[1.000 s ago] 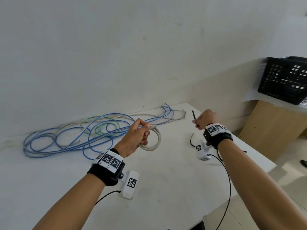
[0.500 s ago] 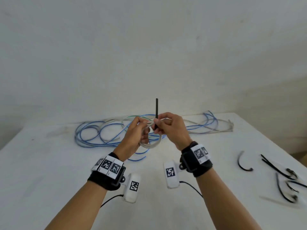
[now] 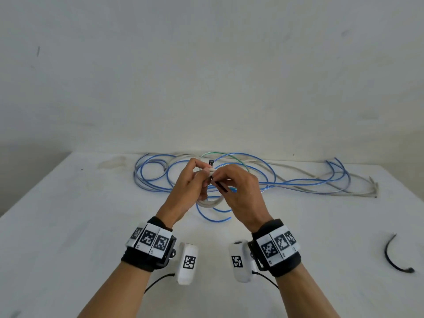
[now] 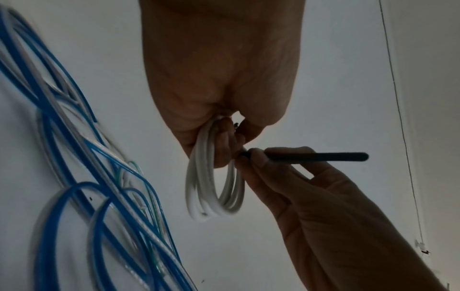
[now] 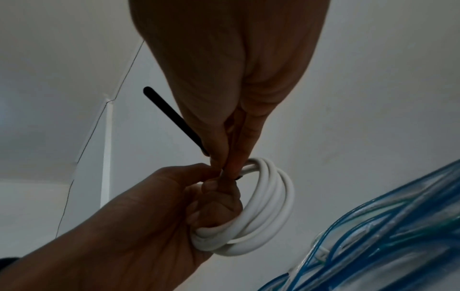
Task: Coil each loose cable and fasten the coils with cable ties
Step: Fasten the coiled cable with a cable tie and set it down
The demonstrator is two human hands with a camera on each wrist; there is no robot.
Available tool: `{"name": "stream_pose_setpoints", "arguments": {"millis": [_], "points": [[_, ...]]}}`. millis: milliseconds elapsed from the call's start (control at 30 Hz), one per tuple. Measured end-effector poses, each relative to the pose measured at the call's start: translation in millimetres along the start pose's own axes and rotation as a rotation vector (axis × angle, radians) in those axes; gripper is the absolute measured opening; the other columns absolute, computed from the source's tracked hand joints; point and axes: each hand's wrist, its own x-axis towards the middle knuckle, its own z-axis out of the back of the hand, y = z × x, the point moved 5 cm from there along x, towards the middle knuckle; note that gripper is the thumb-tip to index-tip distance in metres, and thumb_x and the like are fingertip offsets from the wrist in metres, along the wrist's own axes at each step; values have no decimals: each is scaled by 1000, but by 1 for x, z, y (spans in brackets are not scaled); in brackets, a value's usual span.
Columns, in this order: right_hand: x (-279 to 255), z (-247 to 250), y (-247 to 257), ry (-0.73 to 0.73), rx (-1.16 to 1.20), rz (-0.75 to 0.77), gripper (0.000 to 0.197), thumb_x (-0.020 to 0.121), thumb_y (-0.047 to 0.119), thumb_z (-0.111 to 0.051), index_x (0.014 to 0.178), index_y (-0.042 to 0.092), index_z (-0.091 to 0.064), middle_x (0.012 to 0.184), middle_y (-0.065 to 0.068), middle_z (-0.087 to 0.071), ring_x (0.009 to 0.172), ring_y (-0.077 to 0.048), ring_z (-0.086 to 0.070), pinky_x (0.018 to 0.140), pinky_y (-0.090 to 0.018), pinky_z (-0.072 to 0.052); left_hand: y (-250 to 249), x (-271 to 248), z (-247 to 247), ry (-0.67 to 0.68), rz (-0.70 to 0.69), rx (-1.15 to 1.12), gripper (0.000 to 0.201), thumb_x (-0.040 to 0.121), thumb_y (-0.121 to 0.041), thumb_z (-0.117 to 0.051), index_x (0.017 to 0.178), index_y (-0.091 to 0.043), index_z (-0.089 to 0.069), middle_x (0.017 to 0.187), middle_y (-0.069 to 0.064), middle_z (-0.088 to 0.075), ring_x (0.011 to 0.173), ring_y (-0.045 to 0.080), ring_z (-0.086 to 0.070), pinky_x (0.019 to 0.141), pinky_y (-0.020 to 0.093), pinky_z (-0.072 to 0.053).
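Note:
My left hand (image 3: 195,177) grips a small coil of white cable (image 3: 208,204) above the table, and the loops hang below its fingers (image 4: 224,141). My right hand (image 3: 231,182) meets it at the top of the coil and pinches a black cable tie (image 3: 221,186). The tie's head (image 3: 211,162) pokes up above the coil and its tail (image 4: 311,156) sticks out free. In the right wrist view the tie (image 5: 174,118) slants up left from my fingertips (image 5: 225,157), against the white coil (image 5: 268,206). Loose blue cables (image 3: 275,182) lie behind.
The blue, grey and green cables (image 4: 74,177) sprawl across the far part of the white table (image 3: 68,226) near the wall. A spare black cable tie (image 3: 394,260) lies on the table at the right.
My right hand came over from the right with the tie and met the left hand at the coil. The tie, upright half a second ago, now lies across the coil's top.

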Motion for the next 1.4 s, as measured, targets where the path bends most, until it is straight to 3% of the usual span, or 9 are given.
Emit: {"name": "stream_pose_setpoints", "arguments": {"millis": [167, 233, 300, 400, 500, 633, 900, 1200, 1400], "points": [[-4, -6, -2, 19, -5, 18, 20, 83, -20, -65, 86, 0, -66, 95, -7, -68, 88, -12, -67, 81, -21, -57, 1, -4, 5, -29, 27, -36, 9, 106, -13, -43, 113, -16, -49, 63, -4, -47, 55, 13, -36, 49, 23, -35], [-5, -7, 1, 11, -1, 34, 18, 84, -17, -66, 87, 1, -67, 95, -5, -69, 87, -11, -66, 80, -23, -58, 0, -4, 8, -27, 28, -44, 19, 106, -14, -44, 121, -17, -55, 64, -3, -47, 55, 13, -37, 50, 22, -36], [-6, -8, 7, -13, 35, 24, 19, 85, -12, -70, 87, 6, -69, 94, -1, -70, 88, -12, -67, 78, -29, -60, -3, -6, 10, -11, -8, -17, 20, 106, -15, -44, 116, -14, -61, 65, -3, -47, 55, 13, -38, 50, 22, -37], [-6, -6, 16, -88, 170, -141, 16, 88, 5, -76, 86, 20, -72, 89, 8, -73, 81, -13, -69, 64, -34, -57, -13, -9, 14, -29, -71, -2, 20, 106, -13, -43, 105, -18, -62, 66, 4, -46, 55, 15, -37, 51, 24, -37], [-5, -3, 27, -151, 448, -252, 10, 95, 7, -68, 89, 13, -74, 86, -3, -74, 60, -20, -63, 48, -30, -49, -22, -11, 19, -69, -139, 38, 19, 106, -11, -42, 107, -15, -61, 64, 0, -47, 54, 16, -38, 53, 28, -36], [-5, -3, 27, -117, 575, -347, 9, 96, 12, -66, 101, 6, -71, 78, -13, -73, 52, -20, -58, 50, -25, -49, -34, -15, 20, -70, -243, 95, 19, 104, -16, -44, 110, -11, -61, 63, -3, -48, 51, 13, -40, 51, 26, -36], [-8, -6, 14, -118, 588, -493, 26, 91, 12, -73, 89, -12, -65, 74, -21, -72, 50, -17, -61, 51, -23, -51, -39, -22, 8, -32, -310, 223, 19, 105, -5, -45, 109, -13, -62, 64, -10, -57, 55, 3, -49, 59, 16, -41], [-6, -1, 14, -75, 588, -528, 18, 92, 13, -73, 84, -2, -67, 74, -18, -72, 50, -15, -60, 51, -21, -50, -43, -24, 4, -15, -327, 233, 19, 105, -2, -43, 111, -3, -61, 65, -17, -60, 57, 0, -55, 60, 9, -41], [-7, 1, 12, -46, 592, -544, 19, 92, 14, -73, 86, -3, -68, 74, -16, -72, 50, -14, -60, 51, -20, -49, -42, -26, 3, -21, -322, 253, 18, 105, -4, -45, 111, -8, -62, 74, -19, -63, 62, -2, -57, 63, 12, -44]]}}
